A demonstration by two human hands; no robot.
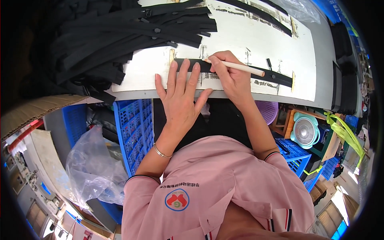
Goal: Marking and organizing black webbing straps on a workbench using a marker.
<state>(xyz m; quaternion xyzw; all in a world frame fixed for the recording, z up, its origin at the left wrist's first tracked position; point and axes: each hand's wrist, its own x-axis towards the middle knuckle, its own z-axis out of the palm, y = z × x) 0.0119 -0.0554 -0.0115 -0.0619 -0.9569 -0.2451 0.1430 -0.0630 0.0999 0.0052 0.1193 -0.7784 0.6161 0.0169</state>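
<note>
A black zipper [282, 79] lies nearly straight across a white board [298, 52] with dark marks on it. My left hand [180, 96] is spread flat, its fingertips pressing on the zipper's left part. In my right hand [236, 80] is a pale pencil [248, 69], held in a writing grip. Its tip meets the zipper's upper edge, just right of my left fingertips. A small dark pull tab [269, 62] sticks up near the slider on the right part of the zipper.
Many black zippers [132, 32] are heaped at the left. More black strips [260, 14] lie at the board's far side. Below the table edge are a blue crate [134, 128], a clear plastic bag [94, 172], a purple basket [267, 111] and a small turquoise fan [305, 131].
</note>
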